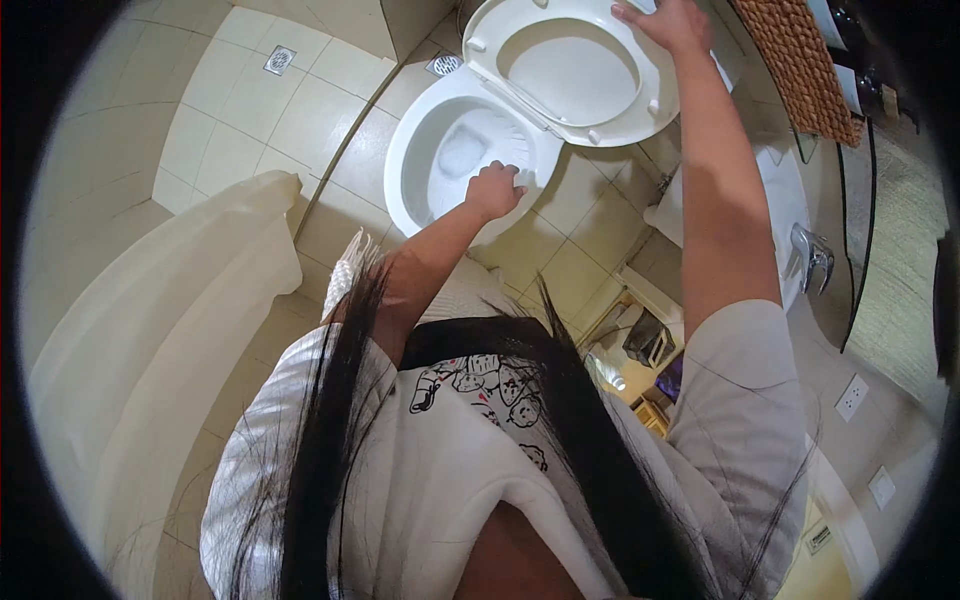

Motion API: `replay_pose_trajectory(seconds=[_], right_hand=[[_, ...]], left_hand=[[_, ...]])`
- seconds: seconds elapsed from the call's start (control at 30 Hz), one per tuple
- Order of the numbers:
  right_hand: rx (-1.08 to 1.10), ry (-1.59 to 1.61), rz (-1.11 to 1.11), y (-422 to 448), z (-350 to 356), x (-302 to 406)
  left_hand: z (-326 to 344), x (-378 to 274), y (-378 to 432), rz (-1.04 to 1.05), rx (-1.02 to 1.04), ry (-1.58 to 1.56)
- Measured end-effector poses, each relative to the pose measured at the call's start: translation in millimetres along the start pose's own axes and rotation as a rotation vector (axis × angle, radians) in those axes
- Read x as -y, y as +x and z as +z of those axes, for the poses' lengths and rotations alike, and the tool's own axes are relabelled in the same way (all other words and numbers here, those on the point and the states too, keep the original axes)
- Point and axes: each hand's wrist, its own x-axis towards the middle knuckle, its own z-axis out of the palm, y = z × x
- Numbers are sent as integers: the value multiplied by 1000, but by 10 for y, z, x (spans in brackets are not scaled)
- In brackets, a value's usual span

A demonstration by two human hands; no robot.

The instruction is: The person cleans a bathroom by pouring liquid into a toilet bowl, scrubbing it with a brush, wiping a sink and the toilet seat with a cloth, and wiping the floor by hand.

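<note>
A white toilet bowl point(405, 165) stands before me, with water and pale streaks inside. My left hand point(496, 191) is over the near right part of the bowl, close to its inner rim, with curled fingers; whether it holds anything is unclear. The white toilet seat point(517, 112) is raised, and the toilet lid point(570, 67) shows through its opening. At the top of the view my right hand point(675, 26) grips the seat's upper edge, its thumb on the seat's underside and its other fingers partly hidden.
To the right are a white washbasin point(780, 187) with a metal faucet point(814, 259) and a woven brown mat or basket point(802, 67). A pale shower curtain point(180, 270) hangs at left. Floor drains point(280, 60) lie beyond. Long dark hair hangs across the lower view.
</note>
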Motion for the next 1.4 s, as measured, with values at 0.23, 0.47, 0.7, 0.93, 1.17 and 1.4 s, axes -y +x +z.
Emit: replay_pose_trajectory(seconds=[0.23, 0.47, 0.7, 0.93, 1.17, 1.4], right_hand=[[34, 88, 83, -66, -40, -41], [-295, -77, 184, -336, 290, 255], [-393, 366, 34, -2604, 336, -119], [-440, -112, 665, -4308, 239, -2616], [-3, -131, 987, -5271, 93, -3861], [-764, 1755, 612, -4920, -908, -4569]], left_hand=[[-115, 56, -31, 19, -73, -66], [-101, 214, 157, 221, -235, -119], [-226, -396, -30, 220, -254, -148], [25, -1957, -208, 488, -165, -265], [778, -3439, -522, 682, 53, -159], [1800, -4534, -473, 967, -132, -208]])
